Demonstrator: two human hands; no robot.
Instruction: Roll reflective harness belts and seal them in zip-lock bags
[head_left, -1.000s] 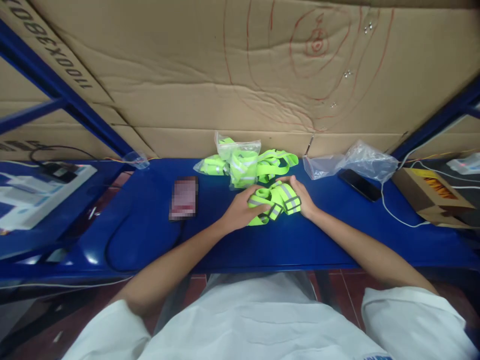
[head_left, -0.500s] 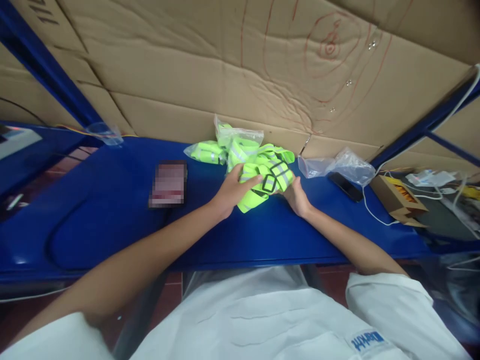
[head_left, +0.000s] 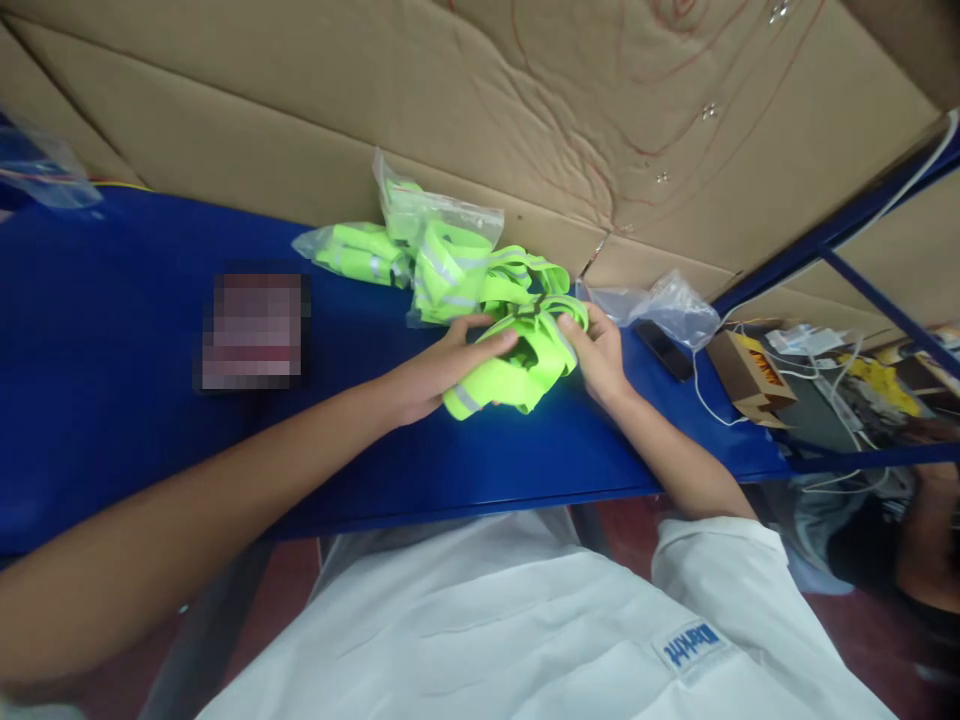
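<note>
A folded neon-green reflective vest (head_left: 517,360) with grey stripes is held just above the blue table (head_left: 135,420). My left hand (head_left: 435,372) grips its left side, thumb on top. My right hand (head_left: 600,352) pinches its right edge with curled fingers. Right behind it lies a loose green vest (head_left: 517,278) and clear bags (head_left: 435,245) packed with the same vests.
A blurred dark rectangle (head_left: 255,330) lies on the table to the left. To the right sit empty clear bags (head_left: 660,305), a black phone (head_left: 664,350) with a white cable, and an open cardboard box (head_left: 750,372). A cardboard wall (head_left: 375,100) backs the table.
Both hands lifted the vest off the table and bunched it toward the pile behind. The camera swung right and down, so the table now runs slanted.
</note>
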